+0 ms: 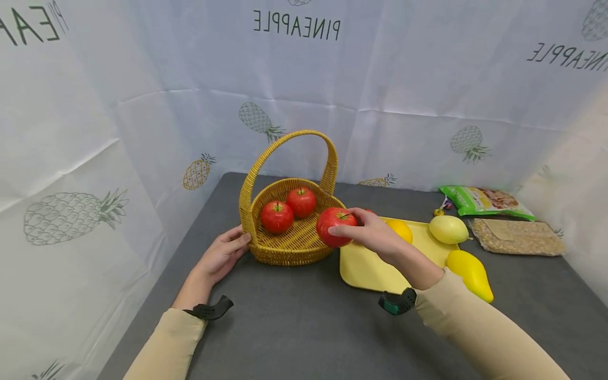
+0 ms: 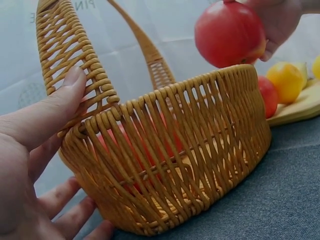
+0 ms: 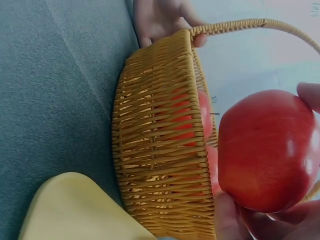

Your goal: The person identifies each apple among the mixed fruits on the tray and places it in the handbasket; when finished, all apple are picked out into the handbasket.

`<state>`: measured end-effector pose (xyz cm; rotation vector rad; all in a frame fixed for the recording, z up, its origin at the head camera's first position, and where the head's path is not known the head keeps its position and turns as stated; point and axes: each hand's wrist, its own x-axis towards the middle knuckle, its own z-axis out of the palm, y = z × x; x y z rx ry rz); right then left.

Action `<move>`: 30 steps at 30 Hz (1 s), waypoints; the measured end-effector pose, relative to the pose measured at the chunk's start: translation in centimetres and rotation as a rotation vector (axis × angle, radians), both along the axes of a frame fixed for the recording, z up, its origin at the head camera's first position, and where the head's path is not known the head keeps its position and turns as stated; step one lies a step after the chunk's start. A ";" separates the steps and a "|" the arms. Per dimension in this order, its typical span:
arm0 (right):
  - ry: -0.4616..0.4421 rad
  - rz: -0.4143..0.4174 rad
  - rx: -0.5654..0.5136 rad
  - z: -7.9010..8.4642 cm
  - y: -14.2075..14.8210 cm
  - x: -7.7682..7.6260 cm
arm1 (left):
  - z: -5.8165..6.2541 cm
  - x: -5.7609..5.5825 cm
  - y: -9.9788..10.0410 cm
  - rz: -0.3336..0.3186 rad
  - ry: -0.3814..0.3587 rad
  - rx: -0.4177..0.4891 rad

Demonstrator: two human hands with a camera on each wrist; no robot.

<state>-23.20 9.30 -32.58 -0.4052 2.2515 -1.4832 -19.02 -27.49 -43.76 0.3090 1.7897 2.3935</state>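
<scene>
Pinches the basket (image 1: 291, 257) at its left side with left grip (image 1: 221, 257); holds an apple (image 1: 329, 224) clasped in right grip (image 1: 378, 235), over the basket's right rim. Farther back, shows two more apples (image 1: 277, 219) inside the basket, then a green packet (image 1: 486, 202).

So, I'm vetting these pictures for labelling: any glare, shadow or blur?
Head: a soft shadow on the table beside the right sleeve; right wrist: small pale glints on the held apple; left wrist: the curtain behind looks hazy and soft.
</scene>
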 end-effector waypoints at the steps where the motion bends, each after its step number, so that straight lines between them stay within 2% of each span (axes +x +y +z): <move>1: 0.003 0.004 0.013 0.0 -0.1 -0.1 | 0.0 0.0 0.0 0.000 -0.002 -0.004; 15: 0.026 0.084 0.094 0.5 -1.8 -1.3 | -0.2 -0.2 0.3 -0.014 0.002 0.001; 30: -0.016 0.163 0.078 0.5 -3.2 -2.6 | -0.3 -0.1 -0.1 -0.010 0.016 -0.014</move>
